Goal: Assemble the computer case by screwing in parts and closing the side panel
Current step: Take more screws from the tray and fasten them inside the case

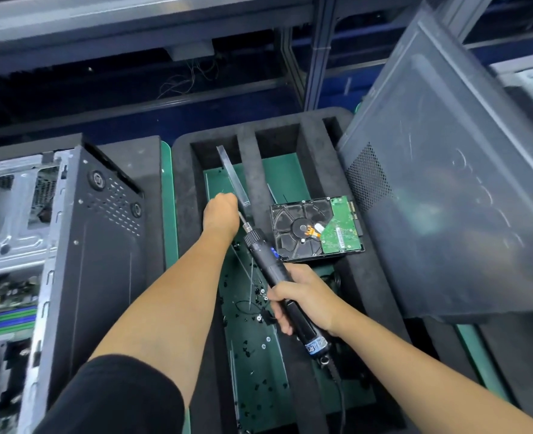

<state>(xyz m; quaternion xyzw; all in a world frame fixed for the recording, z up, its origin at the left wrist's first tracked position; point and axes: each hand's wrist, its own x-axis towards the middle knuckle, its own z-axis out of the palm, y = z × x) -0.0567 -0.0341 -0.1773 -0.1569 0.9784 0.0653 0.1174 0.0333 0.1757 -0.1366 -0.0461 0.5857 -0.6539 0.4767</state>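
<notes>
My right hand (302,297) grips a black electric screwdriver (277,277), its bit pointing up and away toward my left hand. My left hand (221,214) reaches into the left slot of a black foam tray (180,189); its fingers are hidden behind the hand, beside a thin clear strip (232,175) that leans in the slot. A hard drive (317,228) lies circuit side up on the foam to the right of the screwdriver tip. The open computer case (71,245) stands at the left. The dark side panel (453,189) leans at the right.
Several small black and silver screws (259,308) lie scattered on the green floor of the tray slot beneath my arms. The screwdriver's cable (342,399) trails toward the near edge. A metal rack frame (318,51) runs across the back.
</notes>
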